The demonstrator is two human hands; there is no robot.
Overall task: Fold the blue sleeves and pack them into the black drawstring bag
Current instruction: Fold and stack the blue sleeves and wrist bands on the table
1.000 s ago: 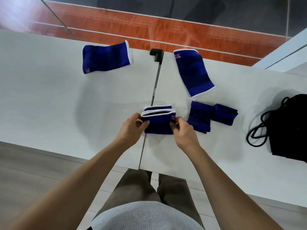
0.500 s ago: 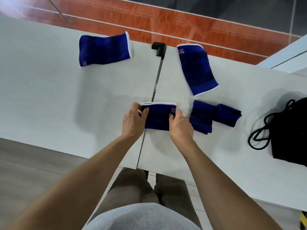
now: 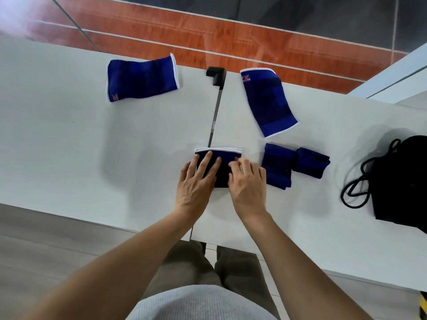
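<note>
From the head camera, the only view I have, I see my left hand (image 3: 196, 179) lying flat with the fingers spread on a folded blue knit sleeve with white edging (image 3: 219, 163), which sits on the pale grey table (image 3: 69, 146) right over the dark seam where two tabletops meet. My right hand (image 3: 247, 181) is on the sleeve's right end with the fingers curled over it; whether it is pinching the fabric or only pressing, I cannot tell. Both hands are close together on this one piece, pushing the fold down.

Just right of it lie two smaller folded dark blue pieces (image 3: 295, 163), touching each other. Two flat, unfolded blue sleeves remain at the far side: one on the left (image 3: 141, 80) and one on the right (image 3: 268, 102), either side of a black bracket (image 3: 216, 76). The black drawstring bag (image 3: 402, 181) lies at the right edge, partly out of view, its cord (image 3: 355, 183) looped loose on the table. Nothing appears packed yet, so I judge the task roughly halfway through folding.

The risk I see is the elastic knit springing open once I lift my palms. The loose cord could also snag a sleeve during packing.
</note>
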